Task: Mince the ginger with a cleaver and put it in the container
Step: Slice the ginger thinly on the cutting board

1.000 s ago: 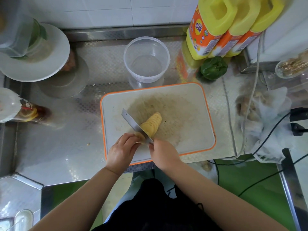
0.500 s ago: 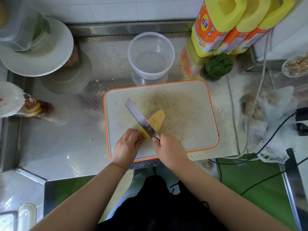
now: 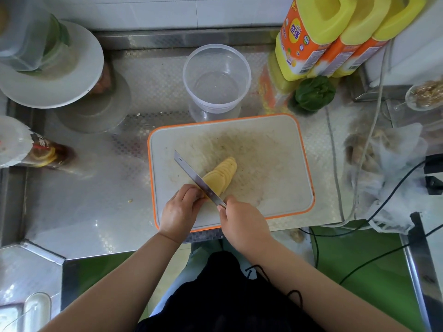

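Hands low centre: right (image 3: 242, 221) gripping steel cleaver (image 3: 199, 180), left (image 3: 179, 207) pinching yellow sliced ginger (image 3: 221, 174), fingertips risking a nick.

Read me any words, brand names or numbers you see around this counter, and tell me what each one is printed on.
Nearest yellow and orange oil jug: round logo with Chinese characters and small Latin letters, too blurred to quote.
Same jug, lower label: fine print and a barcode, too small to read.
Other two jugs: labels turned away and blurred, unreadable.
Sauce bottle lying at the left: label print blurred, unreadable.
Cleaver, cutting board, clear container: no text.
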